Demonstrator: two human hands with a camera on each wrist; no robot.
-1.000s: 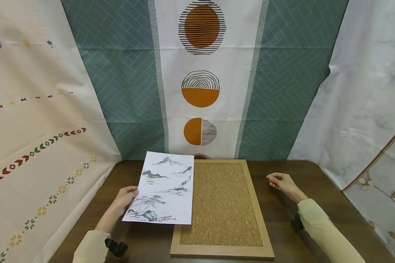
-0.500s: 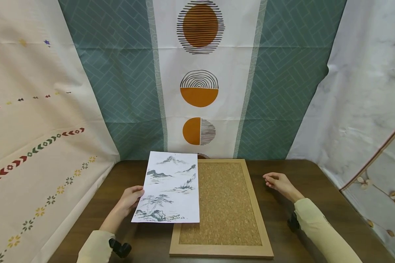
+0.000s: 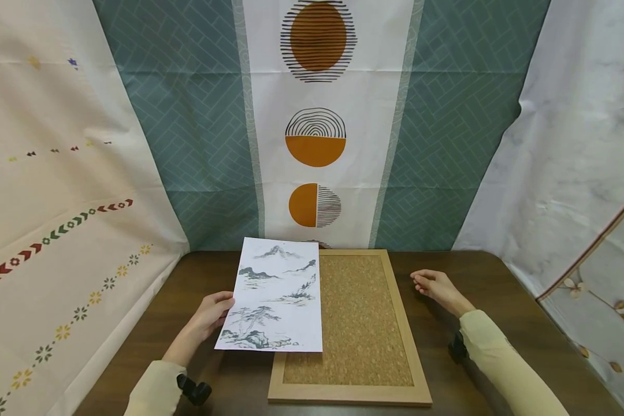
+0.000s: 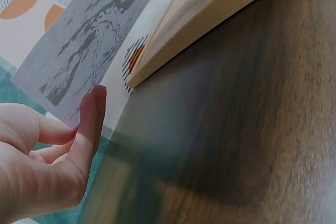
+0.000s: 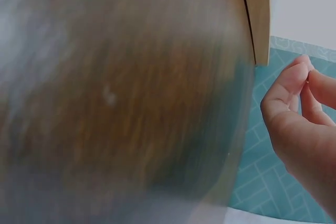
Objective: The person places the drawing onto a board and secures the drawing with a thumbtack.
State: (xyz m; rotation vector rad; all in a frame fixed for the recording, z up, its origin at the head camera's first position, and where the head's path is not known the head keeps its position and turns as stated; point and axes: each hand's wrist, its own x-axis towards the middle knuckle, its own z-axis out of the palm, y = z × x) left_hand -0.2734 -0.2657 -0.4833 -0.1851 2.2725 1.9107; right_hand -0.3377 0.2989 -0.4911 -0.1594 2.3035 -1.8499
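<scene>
Just left of the middle of the surface, the sheet is held up over the left part of the board, its left edge out past the board's; the left hand pinches it by that edge, a little below halfway up. The step looks like bringing the sheet across the board; to do it well, keep the pinch light so the paper does not crease, square its lower edge with the board's, and steady the free side before letting it down; held by one edge only, it could sag or swing. The left forearm comes in from the near left, angled toward the far edge; the right hand hangs right of the board, well apart from the sheet; its thumb meets curled fingertips, and whether they hold anything small I cannot tell.
</scene>
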